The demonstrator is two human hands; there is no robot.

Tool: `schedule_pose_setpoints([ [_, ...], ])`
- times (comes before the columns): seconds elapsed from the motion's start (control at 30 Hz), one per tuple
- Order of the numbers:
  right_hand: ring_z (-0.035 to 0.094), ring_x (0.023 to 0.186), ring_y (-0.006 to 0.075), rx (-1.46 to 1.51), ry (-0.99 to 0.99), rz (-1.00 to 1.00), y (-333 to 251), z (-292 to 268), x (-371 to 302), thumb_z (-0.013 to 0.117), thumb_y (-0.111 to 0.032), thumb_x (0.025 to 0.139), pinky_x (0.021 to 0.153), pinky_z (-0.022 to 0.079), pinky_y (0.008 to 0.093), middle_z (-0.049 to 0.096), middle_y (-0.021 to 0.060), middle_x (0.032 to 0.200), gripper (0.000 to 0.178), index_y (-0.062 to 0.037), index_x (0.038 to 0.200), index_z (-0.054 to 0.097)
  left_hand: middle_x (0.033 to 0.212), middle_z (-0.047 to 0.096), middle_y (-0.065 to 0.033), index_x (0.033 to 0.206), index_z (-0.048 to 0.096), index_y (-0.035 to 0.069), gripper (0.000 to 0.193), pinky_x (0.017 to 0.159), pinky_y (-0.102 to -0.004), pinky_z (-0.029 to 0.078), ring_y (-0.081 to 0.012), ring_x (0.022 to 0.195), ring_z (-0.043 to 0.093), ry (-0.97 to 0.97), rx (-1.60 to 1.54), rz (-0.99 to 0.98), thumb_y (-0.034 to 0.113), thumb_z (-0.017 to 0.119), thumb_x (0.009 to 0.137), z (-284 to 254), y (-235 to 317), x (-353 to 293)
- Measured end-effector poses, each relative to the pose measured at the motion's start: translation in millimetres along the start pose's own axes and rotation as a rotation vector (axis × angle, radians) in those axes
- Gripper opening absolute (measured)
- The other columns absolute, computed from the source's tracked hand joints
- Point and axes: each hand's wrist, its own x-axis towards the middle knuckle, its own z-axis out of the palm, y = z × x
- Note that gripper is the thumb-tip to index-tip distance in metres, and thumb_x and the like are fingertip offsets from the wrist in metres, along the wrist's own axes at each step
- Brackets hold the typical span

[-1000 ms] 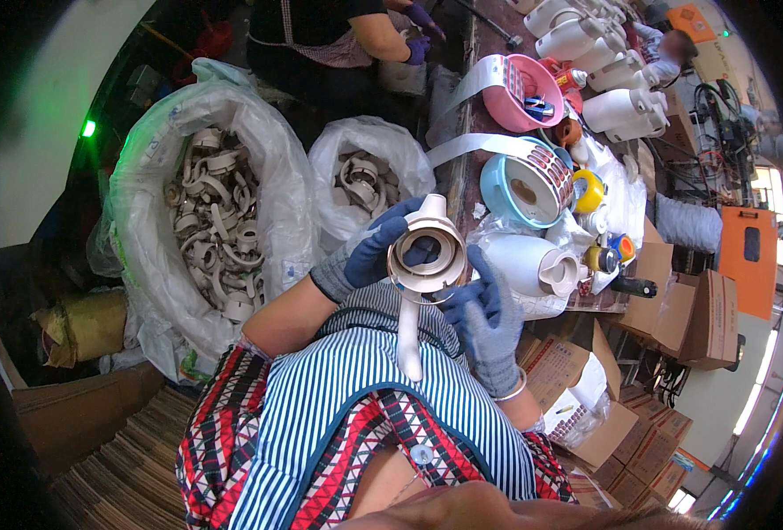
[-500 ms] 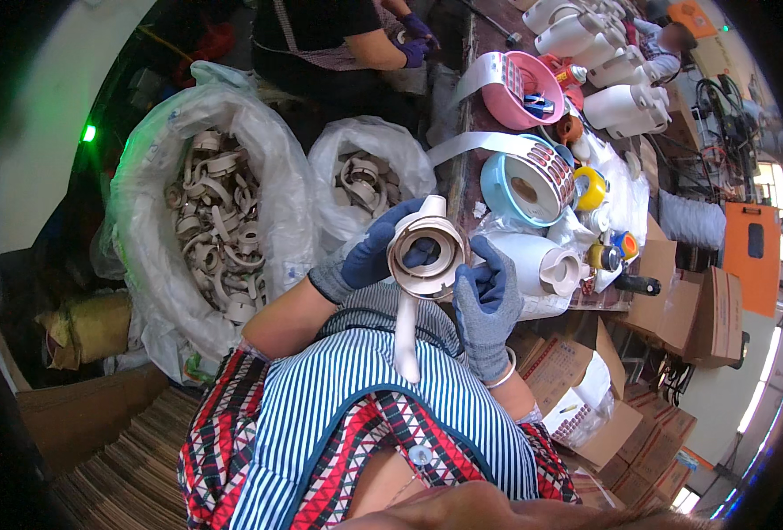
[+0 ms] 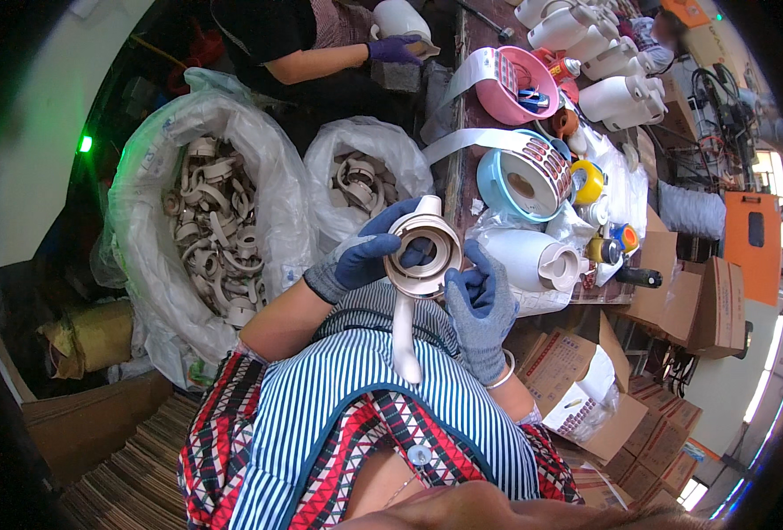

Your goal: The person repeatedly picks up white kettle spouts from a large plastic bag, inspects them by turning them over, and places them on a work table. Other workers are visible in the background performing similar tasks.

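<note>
My left hand [image 3: 363, 256] grips a pale grey jug collar [image 3: 399, 281], its fingers around the left side and a gloved fingertip showing through the round opening. The collar's spout points away from me and its curved handle [image 3: 404, 340] hangs down toward my striped apron. At the collar's right edge is my right hand [image 3: 484, 305], with bent fingers drawn together and the thumb side close against the rim. Whatever lies between those fingers is hidden. Both hands wear blue-grey gloves. On the table just beyond my right hand lies a white jug body [image 3: 520, 259] on its side.
Left stands a large plastic-lined sack [image 3: 277, 190] of collars with handles, beside a smaller sack [image 3: 414, 155]. The table holds a blue basin [image 3: 490, 190] with a label roll, a pink basin [image 3: 489, 99], tape [image 3: 589, 182] and white jugs [image 3: 617, 102]. A co-worker's gloved hand [image 3: 396, 49] holds a jug.
My right hand has shifted slightly left to the collar's rim, its fingers more bent. The collar stays in my left hand. The co-worker has moved left and now has a white jug in view.
</note>
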Motion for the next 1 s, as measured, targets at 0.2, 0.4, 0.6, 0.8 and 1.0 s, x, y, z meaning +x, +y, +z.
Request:
schedule_pose_setpoints([
  [0.2,0.061,0.074,0.0066,0.038,-0.021,0.028,7,-3,0,0.07,-0.003,0.088,0.066,0.051,0.0212,0.067,0.0064,0.091,0.045,0.0026,0.13,0.056,0.144,0.045,-0.0125,0.152,0.025,0.006,0.092,0.112,-0.0376,0.038,-0.0241,0.132,0.047,-0.016,-0.028,-0.015,0.034,0.076,0.08,-7,-4,-5],
  [0.4,0.06,0.079,0.0079,-0.02,-0.038,0.003,5,-8,-4,0.068,-0.004,0.088,0.069,0.052,0.0222,0.065,0.0068,0.098,0.044,0.0011,0.13,0.056,0.147,0.043,-0.0114,0.154,0.023,0.007,0.096,0.113,-0.0374,0.036,-0.0239,0.134,0.046,-0.033,-0.05,-0.033,0.034,0.078,0.081,-6,-7,-8],
  [0.6,0.06,0.103,0.0168,-0.199,-0.031,-0.235,22,-13,-2,0.064,-0.007,0.091,0.086,0.052,0.0301,0.056,0.0132,0.125,0.041,-0.0002,0.131,0.055,0.149,0.04,-0.0119,0.154,0.022,0.007,0.097,0.114,-0.0369,0.034,-0.0234,0.135,0.044,-0.056,0.0,-0.023,0.035,0.078,0.081,-15,-11,-8],
  [0.8,0.055,0.12,0.0257,0.321,-0.005,-0.025,31,-1,-7,0.061,-0.008,0.092,0.1,0.046,0.0351,0.051,0.0181,0.135,0.043,-0.0004,0.134,0.053,0.149,0.041,-0.0133,0.154,0.023,0.005,0.094,0.114,-0.0371,0.034,-0.0233,0.135,0.044,-0.049,-0.068,-0.015,0.039,0.074,0.082,-3,-12,-5],
  [1.0,0.056,0.121,0.031,-0.176,-0.063,-0.324,33,-15,-4,0.06,-0.011,0.093,0.101,0.046,0.0371,0.053,0.0212,0.134,0.044,0.0002,0.135,0.053,0.147,0.042,-0.017,0.152,0.025,0.002,0.096,0.114,-0.0387,0.035,-0.026,0.134,0.046,0.031,-0.047,-0.021,0.048,0.071,0.082,9,-9,-6],
])
